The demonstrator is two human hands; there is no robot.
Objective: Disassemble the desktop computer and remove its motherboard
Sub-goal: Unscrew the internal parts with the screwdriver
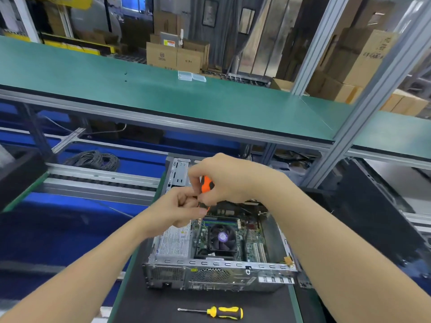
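Now my right hand (228, 183) is wrapped round the handle of the orange screwdriver (207, 185) and holds it nearly upright, tip downward. My left hand (179, 208) has its fingers curled and pinches the lower end of the same tool. Whether a screw or a bit sits between those fingertips, I cannot tell.

Both hands are in the air above the far part of the open computer (217, 271). The motherboard (253, 238) lies flat inside it, below the hands and a little toward me. The long side of the case runs away from me, with its back panel turned to me. My left hand is lower and nearer to the board than my right hand. I judge that the tool must go straight down to reach the board's screws, which I cannot make out.

I count two screwdrivers: the orange one in my hands and a yellow screwdriver (225, 312) lying on the black mat (163, 306) in front of the case. I see one round fan (221, 237) on the board, one silver power box (175, 243) to its left, and two small clear boxes (191, 76) far away on the green shelf (93, 73).
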